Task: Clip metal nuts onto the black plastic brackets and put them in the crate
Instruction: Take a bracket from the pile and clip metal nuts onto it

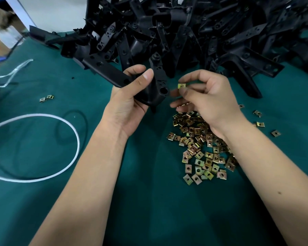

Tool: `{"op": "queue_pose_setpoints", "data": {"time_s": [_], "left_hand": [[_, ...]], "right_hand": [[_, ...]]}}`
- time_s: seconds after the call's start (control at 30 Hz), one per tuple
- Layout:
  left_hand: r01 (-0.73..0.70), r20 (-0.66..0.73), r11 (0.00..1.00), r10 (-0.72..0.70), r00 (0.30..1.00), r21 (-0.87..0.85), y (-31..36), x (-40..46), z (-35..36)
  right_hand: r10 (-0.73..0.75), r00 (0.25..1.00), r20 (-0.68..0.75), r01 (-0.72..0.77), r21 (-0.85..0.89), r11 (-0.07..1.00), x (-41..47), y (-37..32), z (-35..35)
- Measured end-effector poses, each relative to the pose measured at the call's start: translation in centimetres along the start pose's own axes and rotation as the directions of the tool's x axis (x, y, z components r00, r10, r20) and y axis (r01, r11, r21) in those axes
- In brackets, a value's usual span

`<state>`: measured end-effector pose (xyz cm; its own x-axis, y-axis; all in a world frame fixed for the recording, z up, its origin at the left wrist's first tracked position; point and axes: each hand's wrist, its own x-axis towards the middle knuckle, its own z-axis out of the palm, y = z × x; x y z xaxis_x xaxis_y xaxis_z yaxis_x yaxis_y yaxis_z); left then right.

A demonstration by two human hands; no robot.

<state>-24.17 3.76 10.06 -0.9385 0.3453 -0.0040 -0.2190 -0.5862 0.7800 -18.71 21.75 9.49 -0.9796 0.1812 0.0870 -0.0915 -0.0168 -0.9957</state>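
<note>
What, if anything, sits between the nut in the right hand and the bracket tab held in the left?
Nothing visible does. The right hand pinches the nut just right of the bracket gripped in the left hand; only open air over the green table separates them. The crate is not in view.

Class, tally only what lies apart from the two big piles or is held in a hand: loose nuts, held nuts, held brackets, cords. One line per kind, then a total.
Held brackets: 1, in the left hand
Held nuts: 1, in the right hand
Stray nuts: 6, two at left, four at right
Cords: 2, white and black
Total: 10
</note>
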Motion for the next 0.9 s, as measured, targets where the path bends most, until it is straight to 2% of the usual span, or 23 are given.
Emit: {"op": "queue_pose_setpoints", "data": {"time_s": [0.1, 0.23, 0.33, 0.47, 0.53, 0.67, 0.83, 0.9], "left_hand": [[0.004, -0.015, 1.0, -0.004, 1.0, -0.008, 0.0, 0.1, 0.0], [0.014, -0.009, 0.999, -0.015, 1.0, -0.047, 0.1, 0.2, -0.1], [0.018, 0.002, 0.997, -0.018, 1.0, -0.076, 0.2, 0.3, -0.3], [0.015, -0.004, 0.995, -0.016, 1.0, -0.098, 0.3, 0.4, -0.5], [0.015, -0.016, 0.992, -0.017, 1.0, -0.123, 0.3, 0.4, -0.6], [0.005, -0.04, 0.99, -0.011, 0.999, -0.138, 0.4, 0.4, -0.8], [0.011, -0.058, 0.986, -0.021, 0.998, -0.167, 0.6, 0.4, -0.8], [0.011, -0.059, 0.985, -0.022, 0.998, -0.175, 0.6, 0.3, -0.7]], "right_hand": [[-0.096, 0.995, -0.018, 0.09, -0.226, 0.97, 0.0, 0.5, -0.1], [-0.225, 0.974, -0.034, 0.174, -0.526, 0.832, 0.2, 0.6, -0.6], [-0.236, 0.972, -0.004, 0.2, -0.517, 0.832, 0.0, 0.4, -0.5], [-0.273, 0.955, 0.114, 0.289, -0.565, 0.773, -0.1, 0.1, -0.2], [-0.252, 0.948, 0.193, 0.318, -0.599, 0.735, -0.3, 0.0, -0.1], [-0.18, 0.917, 0.355, 0.391, -0.722, 0.57, -0.8, -0.9, 0.1], [0.086, 0.848, 0.522, 0.414, -0.756, 0.507, -1.2, -1.5, 0.3], [0.101, 0.849, 0.519, 0.413, -0.771, 0.485, -1.1, -1.4, 0.3]]}}
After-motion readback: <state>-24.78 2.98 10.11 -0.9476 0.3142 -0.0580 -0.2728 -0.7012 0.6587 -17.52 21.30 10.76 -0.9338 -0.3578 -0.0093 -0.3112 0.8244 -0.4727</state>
